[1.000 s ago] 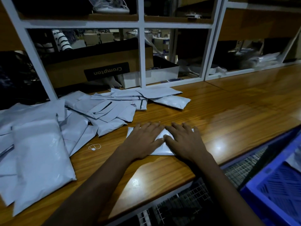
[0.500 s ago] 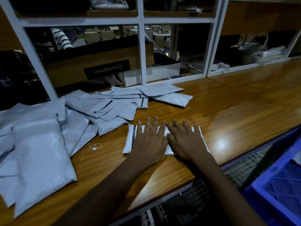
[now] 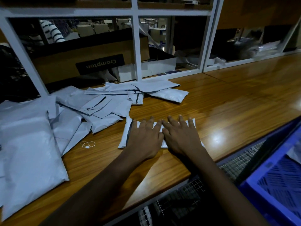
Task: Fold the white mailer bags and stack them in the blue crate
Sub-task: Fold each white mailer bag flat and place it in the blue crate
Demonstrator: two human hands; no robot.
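Flat and straight-fingered, the left hand (image 3: 145, 139) and right hand (image 3: 180, 137) pressed side by side on a white mailer bag (image 3: 126, 134) lying on the wooden counter (image 3: 228, 111). Nearer than that bag, to its right, stood the blue crate (image 3: 267, 203). Beyond the bag, to its left, lay a loose pile of mailers (image 3: 101, 108).

Dim, bluish light. Glare shines on the glossy brown wooden tabletop (image 3: 228, 111) right of the right hand (image 3: 180, 137); picture edges bow and blur.

Tabletop (image 3: 236, 103) lies open rightward (toward blue crate (image 3: 276, 181)); mailer pile (image 3: 97, 108) crowds left.
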